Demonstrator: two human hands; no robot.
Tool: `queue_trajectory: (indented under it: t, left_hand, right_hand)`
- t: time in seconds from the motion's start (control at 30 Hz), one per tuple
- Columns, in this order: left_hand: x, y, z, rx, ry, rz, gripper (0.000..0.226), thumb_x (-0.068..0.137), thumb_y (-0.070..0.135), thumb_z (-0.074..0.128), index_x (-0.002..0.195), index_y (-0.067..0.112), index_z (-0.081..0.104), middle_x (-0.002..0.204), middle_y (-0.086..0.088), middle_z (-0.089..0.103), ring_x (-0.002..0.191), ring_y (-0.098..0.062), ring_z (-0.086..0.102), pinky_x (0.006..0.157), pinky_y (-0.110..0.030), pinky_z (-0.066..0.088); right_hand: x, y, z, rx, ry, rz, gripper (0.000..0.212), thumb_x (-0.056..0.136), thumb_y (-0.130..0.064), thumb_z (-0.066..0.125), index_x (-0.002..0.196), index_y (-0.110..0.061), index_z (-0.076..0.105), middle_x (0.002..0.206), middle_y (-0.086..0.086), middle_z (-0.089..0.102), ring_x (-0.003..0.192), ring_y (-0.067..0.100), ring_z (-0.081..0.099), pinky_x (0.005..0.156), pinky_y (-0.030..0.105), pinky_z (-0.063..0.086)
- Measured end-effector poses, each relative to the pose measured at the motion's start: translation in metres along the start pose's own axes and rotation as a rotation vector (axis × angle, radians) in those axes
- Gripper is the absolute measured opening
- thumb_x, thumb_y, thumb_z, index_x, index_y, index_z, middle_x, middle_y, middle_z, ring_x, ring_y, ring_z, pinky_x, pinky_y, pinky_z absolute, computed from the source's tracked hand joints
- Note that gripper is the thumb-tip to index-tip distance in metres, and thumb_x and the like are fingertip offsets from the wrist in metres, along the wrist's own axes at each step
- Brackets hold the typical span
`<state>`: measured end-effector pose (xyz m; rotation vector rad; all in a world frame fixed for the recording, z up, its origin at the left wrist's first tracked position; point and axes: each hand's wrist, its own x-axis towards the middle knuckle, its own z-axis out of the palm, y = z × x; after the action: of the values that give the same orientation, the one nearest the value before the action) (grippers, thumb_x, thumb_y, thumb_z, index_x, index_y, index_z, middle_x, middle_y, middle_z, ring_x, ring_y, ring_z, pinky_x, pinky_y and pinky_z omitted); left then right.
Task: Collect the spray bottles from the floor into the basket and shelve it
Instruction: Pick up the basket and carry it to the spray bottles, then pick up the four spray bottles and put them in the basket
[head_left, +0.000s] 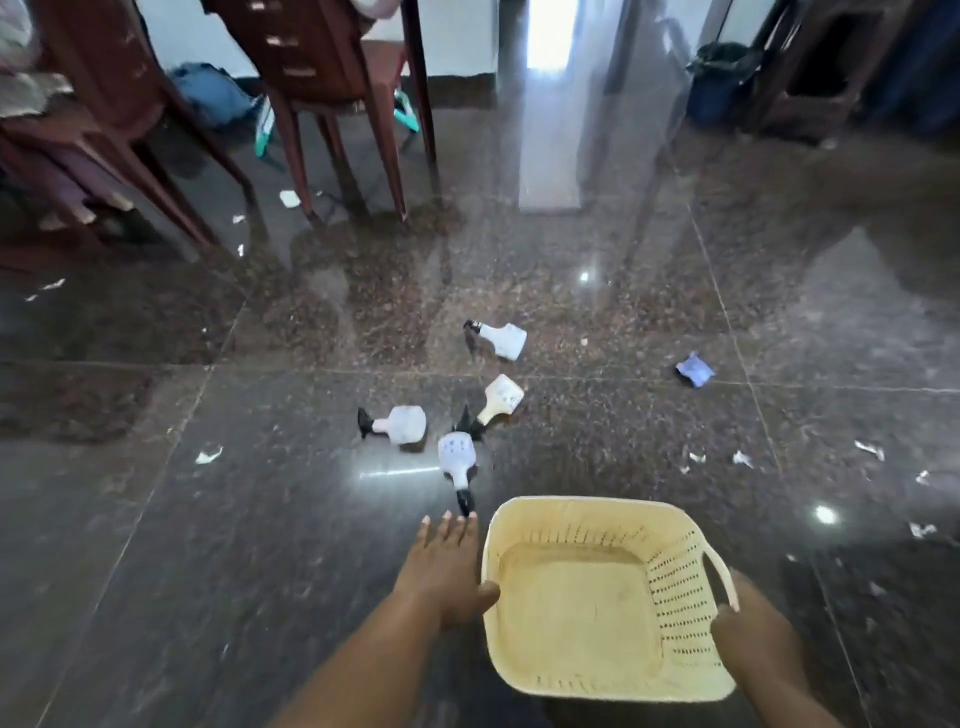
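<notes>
Several white spray bottles with black triggers lie on the dark granite floor: the farthest one (501, 340), a cream one (500, 399), a left one (399, 423), and the nearest one (458, 463) with its nozzle pointing toward me. An empty pale-yellow perforated basket (691, 551) sits low in front of me. My left hand (447, 564) stretches flat toward the nearest bottle, fingertips just short of its nozzle, thumb against the basket's left rim. My right hand (748, 631) grips the basket's right handle.
Dark red chairs (332, 93) and a table leg stand at the back left, with a blue bag (210, 93) behind. A blue bin (719, 83) stands at the back right. A blue wrapper (695, 369) and white paper scraps (209, 455) litter the floor.
</notes>
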<state>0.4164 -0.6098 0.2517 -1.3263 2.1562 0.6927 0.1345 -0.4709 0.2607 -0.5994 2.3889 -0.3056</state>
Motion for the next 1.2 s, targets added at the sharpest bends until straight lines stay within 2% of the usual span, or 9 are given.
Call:
queue_trajectory:
  t: [0.13,0.2,0.3,0.43,0.53,0.67,0.8,0.97,1.2]
  left_hand:
    - [0.102,-0.012,-0.053,0.047,-0.083,0.020,0.083,0.092,0.047,0.033,0.153,0.008,-0.007,0.162,-0.013,0.003,0.149,-0.026,-0.002,0.120,-0.046,-0.006]
    - [0.152,-0.016,-0.077,0.066,-0.119,0.044,0.081,0.094,0.045,0.035,0.154,0.007,-0.004,0.161,-0.014,0.011,0.149,-0.028,0.005,0.120,-0.047,-0.002]
    - [0.226,-0.020,-0.096,0.018,-0.159,0.046,0.075,0.094,0.039,0.036,0.154,0.010,0.001,0.161,-0.012,0.013,0.148,-0.030,0.007,0.120,-0.047,0.004]
    - [0.286,-0.022,-0.095,-0.105,-0.251,-0.012,0.073,0.095,0.030,0.035,0.154,0.013,-0.004,0.161,-0.013,0.014,0.148,-0.031,0.003,0.120,-0.047,0.005]
    - [0.314,-0.021,-0.086,-0.126,-0.303,-0.025,0.070,0.096,0.024,0.034,0.154,0.010,-0.004,0.161,-0.015,0.009,0.149,-0.029,0.000,0.120,-0.043,0.001]
    - [0.350,-0.022,-0.055,-0.191,-0.350,-0.083,0.069,0.098,0.021,0.032,0.153,0.008,-0.007,0.160,-0.019,0.010,0.148,-0.031,0.007,0.120,-0.040,0.006]
    - [0.394,-0.024,-0.023,-0.267,-0.419,-0.098,0.069,0.099,0.021,0.033,0.154,0.011,-0.008,0.161,-0.018,0.008,0.148,-0.031,0.011,0.119,-0.041,0.011]
    - [0.442,-0.032,0.003,-0.174,-0.479,0.025,0.072,0.098,0.019,0.036,0.153,0.007,-0.010,0.161,-0.016,0.007,0.149,-0.024,-0.001,0.120,-0.043,-0.009]
    - [0.493,-0.044,0.007,-0.142,-0.391,0.173,0.072,0.097,0.030,0.036,0.154,0.011,-0.003,0.160,-0.015,0.016,0.149,-0.024,0.006,0.120,-0.043,-0.007]
  right_hand:
    - [0.084,-0.048,0.020,0.084,0.015,0.095,0.038,0.088,-0.004,0.047,0.121,-0.019,0.060,0.113,0.017,0.065,0.089,0.028,0.054,0.079,0.035,0.044]
    - [0.124,-0.069,0.031,0.068,-0.002,0.116,0.036,0.088,-0.003,0.046,0.122,-0.014,0.056,0.111,0.019,0.064,0.086,0.027,0.051,0.076,0.034,0.041]
    - [0.181,-0.102,0.045,0.024,0.011,0.150,0.033,0.090,-0.007,0.046,0.122,-0.013,0.049,0.098,0.017,0.061,0.082,0.031,0.054,0.070,0.036,0.044]
    - [0.236,-0.137,0.060,-0.019,0.000,0.224,0.033,0.090,-0.003,0.045,0.121,-0.011,0.040,0.091,0.015,0.054,0.079,0.033,0.052,0.059,0.034,0.040]
    - [0.266,-0.150,0.072,-0.038,0.007,0.279,0.030,0.087,0.000,0.044,0.115,-0.009,0.039,0.080,0.009,0.053,0.080,0.034,0.055,0.064,0.038,0.045]
    - [0.299,-0.154,0.094,-0.055,0.013,0.357,0.026,0.087,0.000,0.045,0.110,-0.010,0.039,0.078,0.008,0.052,0.080,0.034,0.055,0.066,0.039,0.046]
    - [0.331,-0.147,0.127,-0.041,0.061,0.442,0.028,0.088,0.000,0.045,0.116,-0.007,0.040,0.092,0.016,0.056,0.086,0.036,0.054,0.070,0.042,0.047]
    - [0.364,-0.134,0.165,-0.032,0.097,0.528,0.033,0.090,-0.003,0.047,0.122,-0.005,0.041,0.112,0.023,0.058,0.106,0.043,0.056,0.078,0.046,0.046]
    - [0.393,-0.122,0.189,-0.025,0.106,0.544,0.030,0.092,-0.008,0.048,0.121,-0.005,0.045,0.120,0.025,0.057,0.112,0.041,0.055,0.083,0.044,0.044]
